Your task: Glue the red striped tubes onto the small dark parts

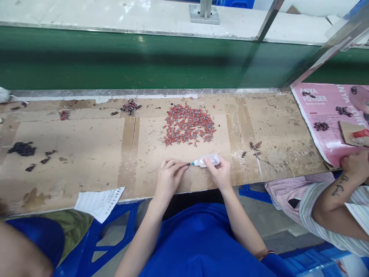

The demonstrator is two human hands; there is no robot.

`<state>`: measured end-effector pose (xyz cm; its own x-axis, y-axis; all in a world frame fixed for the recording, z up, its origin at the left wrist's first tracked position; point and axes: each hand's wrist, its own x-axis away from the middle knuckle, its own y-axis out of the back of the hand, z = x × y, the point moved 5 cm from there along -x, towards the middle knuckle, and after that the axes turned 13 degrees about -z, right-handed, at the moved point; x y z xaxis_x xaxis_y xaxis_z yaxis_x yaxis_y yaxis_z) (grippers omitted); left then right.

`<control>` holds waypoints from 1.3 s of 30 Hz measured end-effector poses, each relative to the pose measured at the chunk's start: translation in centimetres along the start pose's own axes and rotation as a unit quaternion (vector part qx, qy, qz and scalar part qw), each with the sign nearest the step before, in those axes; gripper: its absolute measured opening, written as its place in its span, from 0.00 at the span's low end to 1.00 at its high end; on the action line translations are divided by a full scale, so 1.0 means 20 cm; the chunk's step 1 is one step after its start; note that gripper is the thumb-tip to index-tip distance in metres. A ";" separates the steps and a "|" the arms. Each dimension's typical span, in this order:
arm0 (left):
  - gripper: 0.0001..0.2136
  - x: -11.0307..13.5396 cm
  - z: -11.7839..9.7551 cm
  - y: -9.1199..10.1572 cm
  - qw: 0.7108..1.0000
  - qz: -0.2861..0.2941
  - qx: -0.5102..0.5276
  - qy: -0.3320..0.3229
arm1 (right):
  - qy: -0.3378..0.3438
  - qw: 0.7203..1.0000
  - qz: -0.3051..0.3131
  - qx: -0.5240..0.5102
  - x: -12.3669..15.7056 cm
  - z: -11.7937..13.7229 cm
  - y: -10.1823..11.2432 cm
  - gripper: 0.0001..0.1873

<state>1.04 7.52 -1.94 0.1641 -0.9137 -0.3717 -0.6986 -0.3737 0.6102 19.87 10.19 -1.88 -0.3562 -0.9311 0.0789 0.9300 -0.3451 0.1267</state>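
My right hand (219, 172) is closed around a small clear squeeze bottle (208, 159) with a blue nozzle that points left. The nozzle tip meets a tiny dark part pinched between the fingers of my left hand (169, 176). Both hands rest near the front edge of a taped cardboard sheet (92, 146) on the bench. Just beyond them lies a heap of small red and grey parts (188, 125).
Dark part clusters (22, 148) lie at the left and a small pile (130, 106) at the back. A paper slip (99, 202) hangs over the front edge. Another person's tattooed arm (338, 196) rests by a pink printed sheet (325, 115) on the right. A green belt (144, 57) runs behind.
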 end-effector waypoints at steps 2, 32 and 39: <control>0.05 0.00 0.00 0.00 1.000 -0.002 0.000 -0.001 | 0.000 1.000 -0.004 0.001 0.00 0.01 0.00 0.12; 0.07 0.00 -0.01 0.00 1.000 0.000 -0.010 0.013 | -0.002 1.000 0.004 -0.012 0.00 0.02 0.00 0.11; 0.07 0.00 0.00 0.00 1.000 0.013 0.000 0.011 | -0.014 0.994 -0.074 -0.078 -0.03 -0.02 0.07 0.13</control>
<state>0.99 7.48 -2.01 0.1614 -0.9265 -0.3399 -0.7027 -0.3497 0.6197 21.48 10.28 -2.22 -0.4903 -0.8661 0.0976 0.8694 -0.4939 -0.0149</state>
